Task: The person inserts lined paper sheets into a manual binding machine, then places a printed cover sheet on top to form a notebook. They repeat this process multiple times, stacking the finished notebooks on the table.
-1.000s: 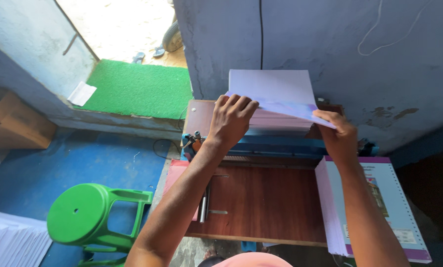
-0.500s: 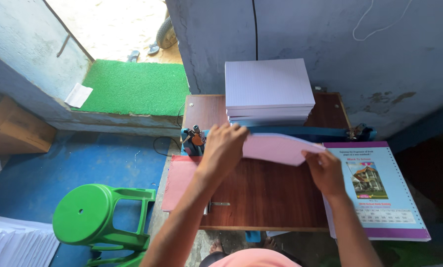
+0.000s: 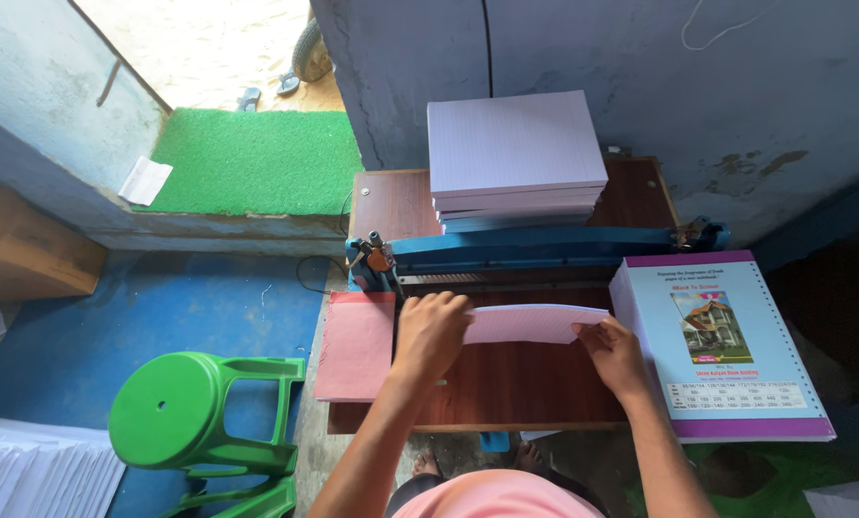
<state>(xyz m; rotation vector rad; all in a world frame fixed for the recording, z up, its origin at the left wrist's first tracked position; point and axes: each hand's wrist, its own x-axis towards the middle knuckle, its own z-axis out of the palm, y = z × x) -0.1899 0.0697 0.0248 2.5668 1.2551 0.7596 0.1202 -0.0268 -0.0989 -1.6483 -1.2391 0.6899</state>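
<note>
Left hand: the left hand (image 3: 431, 331) is lying palm down on the left end of a thin sheaf of ruled paper (image 3: 530, 323), fingers curled over its far edge and closing on it.
Right hand: the right hand (image 3: 613, 353) is pinching the right end of the same sheaf, thumb on top and fingers underneath, so the grip is closed on the paper.
Sheaf of ruled paper: it is sitting across the middle of the brown wooden table (image 3: 506, 384), bowing up slightly between the two hands, just near of the blue machine.
Blue machine: a long blue metal bar (image 3: 544, 247) is running left to right across the table, with a small orange and black fitting (image 3: 378, 257) at its left end.
Far stack: a tall stack of white ruled sheets (image 3: 514, 158) is resting on the far part of the table, behind the blue bar.
Right pile: a pile of printed covers (image 3: 727, 345) with a purple border and a small house picture is lying at the right edge of the table, just beside the right hand.
Left pile: pink card sheets (image 3: 356, 345) are overhanging the table's left edge, touching the left hand's side.
Floor: a green plastic stool (image 3: 194, 412) is standing on the blue floor at near left, with white paper stacks (image 3: 36, 470) in the near left corner and a green mat (image 3: 247, 158) far left.
</note>
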